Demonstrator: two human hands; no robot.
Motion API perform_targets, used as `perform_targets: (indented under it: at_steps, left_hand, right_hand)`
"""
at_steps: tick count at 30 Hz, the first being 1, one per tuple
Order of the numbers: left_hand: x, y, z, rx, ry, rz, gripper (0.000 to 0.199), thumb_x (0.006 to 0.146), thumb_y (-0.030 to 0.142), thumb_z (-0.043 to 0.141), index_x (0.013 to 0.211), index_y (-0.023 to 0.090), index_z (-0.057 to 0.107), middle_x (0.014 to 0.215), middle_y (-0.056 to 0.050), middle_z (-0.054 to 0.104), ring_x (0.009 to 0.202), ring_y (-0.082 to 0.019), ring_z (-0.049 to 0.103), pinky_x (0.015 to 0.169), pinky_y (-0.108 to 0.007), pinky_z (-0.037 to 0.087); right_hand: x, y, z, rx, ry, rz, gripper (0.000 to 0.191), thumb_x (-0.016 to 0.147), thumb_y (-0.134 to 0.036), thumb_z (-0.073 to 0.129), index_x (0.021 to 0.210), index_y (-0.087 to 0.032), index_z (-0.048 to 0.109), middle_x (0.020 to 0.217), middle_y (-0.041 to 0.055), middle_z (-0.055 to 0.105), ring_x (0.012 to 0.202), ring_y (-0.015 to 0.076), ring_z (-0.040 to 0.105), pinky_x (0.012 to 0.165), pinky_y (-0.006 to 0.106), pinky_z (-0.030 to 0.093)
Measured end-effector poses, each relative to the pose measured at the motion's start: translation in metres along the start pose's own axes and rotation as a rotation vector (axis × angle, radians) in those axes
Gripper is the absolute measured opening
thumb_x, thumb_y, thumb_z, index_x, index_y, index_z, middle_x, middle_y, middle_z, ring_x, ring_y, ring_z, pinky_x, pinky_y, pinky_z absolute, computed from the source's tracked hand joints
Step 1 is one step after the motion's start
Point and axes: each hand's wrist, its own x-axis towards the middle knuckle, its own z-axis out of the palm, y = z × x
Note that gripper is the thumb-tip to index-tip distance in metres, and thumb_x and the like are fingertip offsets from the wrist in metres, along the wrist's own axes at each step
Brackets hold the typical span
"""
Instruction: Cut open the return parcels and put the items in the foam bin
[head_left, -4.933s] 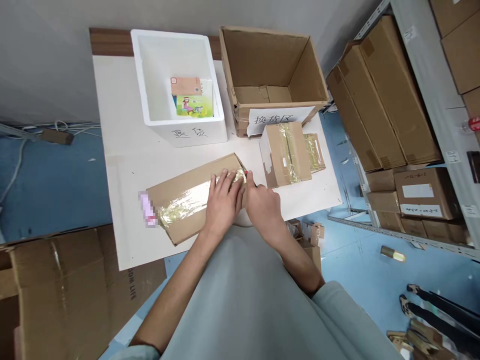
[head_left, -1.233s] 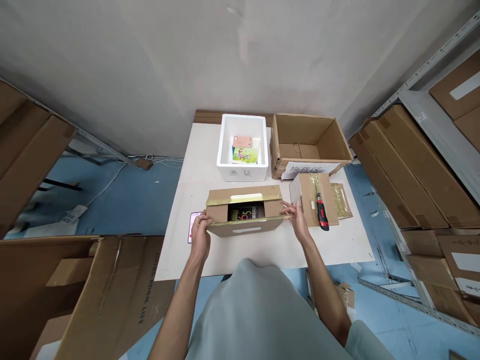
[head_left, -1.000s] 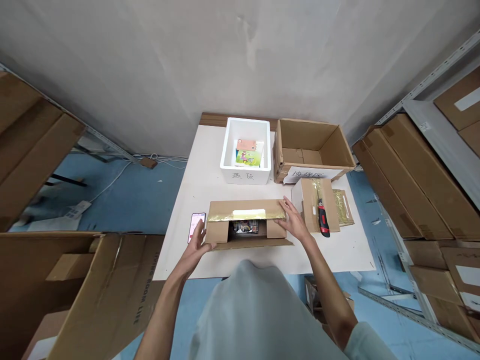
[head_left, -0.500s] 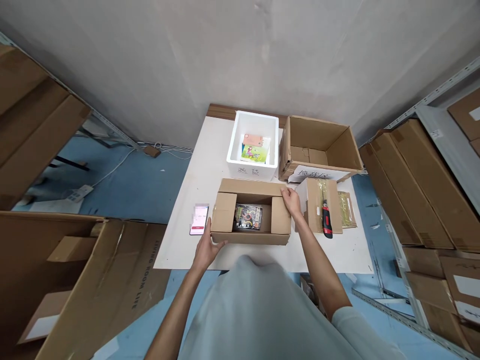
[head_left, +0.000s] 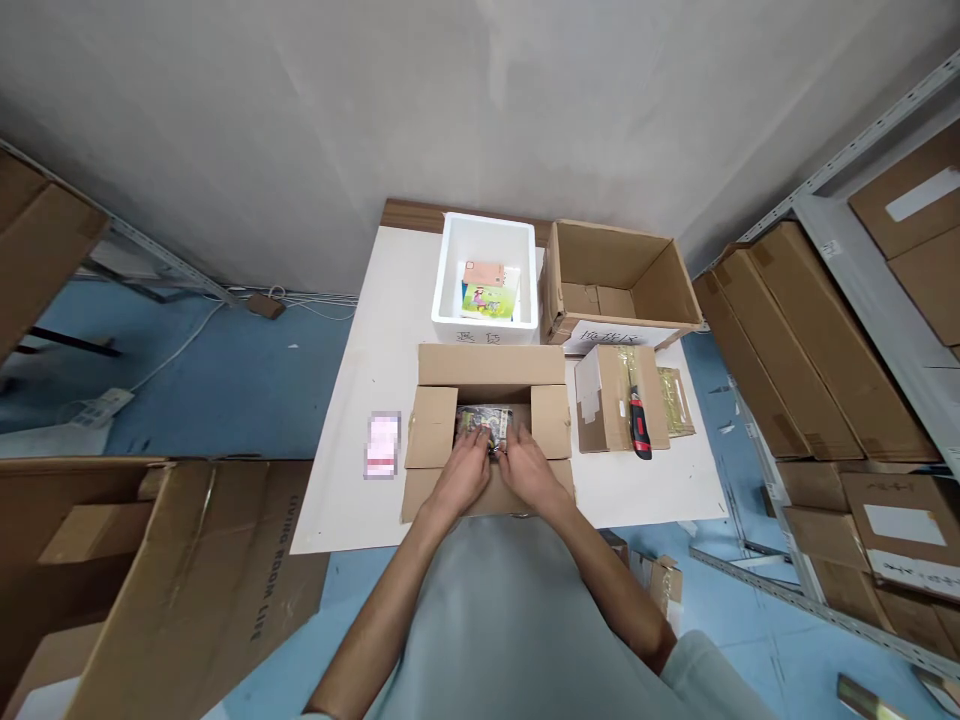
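An open cardboard box (head_left: 489,364) stands in front of me, its flaps folded outward. Inside it lies a dark, multicoloured pack in shiny clear wrap (head_left: 486,416), partly covered by my fingers. My left hand (head_left: 465,468) reaches over the near flap, fingers closed on the pack's near edge. Close beside it, my right hand (head_left: 529,468) grips the same edge further right. Both thumbs are close together at the middle, and the fingertips are partly hidden.
A phone (head_left: 382,445) lies left of the box. Behind are a white foam bin (head_left: 485,331) with booklets and a larger open carton (head_left: 622,325). At right, a red-black utility knife (head_left: 640,425) rests on a taped box (head_left: 600,405). Shelves of cartons (head_left: 832,360) flank the table.
Both hands have left the box's sides and moved inward to the pack. The near flap is now folded out toward me. The view has shifted slightly.
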Motion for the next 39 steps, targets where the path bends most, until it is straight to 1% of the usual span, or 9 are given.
perform_targets:
  at_steps: [6, 9, 12, 17, 23, 26, 31, 35, 39]
  left_hand:
    - [-0.034, -0.003, -0.044, 0.113, 0.212, 0.023, 0.049, 0.099, 0.037, 0.065, 0.147, 0.027, 0.069, 0.172, -0.012, 0.051, 0.173, -0.044, 0.013, 0.138, -0.074, 0.001]
    - [-0.049, -0.028, -0.085, 0.031, 0.320, -0.064, 0.055, 0.094, 0.051, 0.074, 0.143, 0.026, 0.070, 0.171, -0.012, 0.053, 0.171, -0.044, 0.023, 0.140, -0.068, 0.012]
    - [-0.049, -0.060, -0.104, -0.171, 0.311, -0.220, 0.066, 0.086, 0.061, 0.081, 0.140, 0.024, 0.072, 0.163, -0.016, 0.059, 0.157, -0.043, 0.048, 0.134, -0.062, 0.035]
    - [-0.044, -0.076, -0.096, -0.508, 0.315, -0.421, 0.066, 0.084, 0.055, 0.082, 0.140, 0.021, 0.072, 0.148, -0.017, 0.072, 0.145, -0.039, 0.063, 0.123, -0.056, 0.051]
    - [-0.043, -0.041, -0.096, -0.044, 0.356, -0.177, 0.054, 0.099, 0.040, 0.067, 0.149, 0.022, 0.066, 0.165, -0.015, 0.056, 0.155, -0.035, 0.052, 0.131, -0.053, 0.043]
    - [-0.016, -0.031, -0.082, 0.178, 0.121, -0.041, 0.061, 0.100, 0.025, 0.061, 0.161, 0.026, 0.056, 0.171, -0.011, 0.049, 0.158, -0.034, 0.049, 0.133, -0.050, 0.040]
    - [0.069, -0.055, -0.020, 0.661, -0.542, -0.079, 0.077, 0.088, 0.010, 0.072, 0.162, 0.019, 0.054, 0.177, -0.021, 0.040, 0.158, -0.039, 0.048, 0.125, -0.047, 0.048]
    - [0.112, -0.083, 0.029, 0.742, -0.673, -0.069, 0.066, 0.090, 0.003, 0.062, 0.153, 0.022, 0.064, 0.173, -0.021, 0.048, 0.157, -0.039, 0.050, 0.123, -0.057, 0.047]
    - [0.119, -0.108, 0.049, 0.810, -0.701, -0.051, 0.064, 0.096, 0.005, 0.049, 0.158, 0.018, 0.060, 0.177, -0.027, 0.037, 0.163, -0.048, 0.040, 0.120, -0.077, 0.040]
  right_hand:
    - [-0.039, 0.017, -0.034, 0.054, 0.179, 0.030, 0.073, 0.110, -0.054, 0.056, 0.174, -0.023, 0.040, 0.181, 0.0176, 0.035, 0.168, 0.0412, 0.033, 0.133, 0.067, 0.036]
    - [-0.059, 0.047, -0.065, 0.021, 0.236, 0.071, 0.091, 0.100, -0.062, 0.073, 0.176, -0.028, 0.037, 0.185, 0.0131, 0.026, 0.174, 0.0425, 0.013, 0.136, 0.071, 0.026]
    - [-0.067, 0.085, -0.081, 0.027, 0.091, 0.116, 0.103, 0.091, -0.061, 0.084, 0.176, -0.030, 0.037, 0.186, 0.0128, 0.022, 0.172, 0.0431, 0.019, 0.134, 0.068, 0.032]
    - [-0.068, 0.107, -0.054, -0.018, 0.020, 0.202, 0.094, 0.091, -0.048, 0.085, 0.174, -0.035, 0.042, 0.189, 0.0100, 0.009, 0.165, 0.0432, 0.040, 0.114, 0.055, 0.059]
    - [-0.069, 0.102, -0.032, -0.061, 0.085, 0.199, 0.093, 0.096, -0.044, 0.081, 0.177, -0.029, 0.036, 0.188, 0.0130, 0.009, 0.169, 0.0446, 0.031, 0.122, 0.060, 0.053]
    - [-0.068, 0.101, -0.033, -0.053, 0.089, 0.202, 0.093, 0.097, -0.041, 0.080, 0.177, -0.031, 0.034, 0.189, 0.0117, 0.009, 0.168, 0.0442, 0.032, 0.121, 0.060, 0.054]
    - [-0.067, 0.091, -0.040, -0.139, 0.010, 0.235, 0.102, 0.095, -0.027, 0.082, 0.180, -0.030, 0.025, 0.189, 0.0147, 0.004, 0.168, 0.0424, 0.032, 0.120, 0.056, 0.055]
    - [-0.067, 0.084, -0.043, -0.178, -0.031, 0.243, 0.107, 0.093, -0.021, 0.083, 0.180, -0.029, 0.022, 0.189, 0.0163, 0.003, 0.170, 0.0403, 0.030, 0.123, 0.054, 0.053]
    - [-0.068, 0.081, -0.042, -0.175, -0.015, 0.232, 0.108, 0.093, -0.019, 0.082, 0.181, -0.030, 0.020, 0.189, 0.0152, 0.004, 0.171, 0.0391, 0.027, 0.127, 0.054, 0.049]
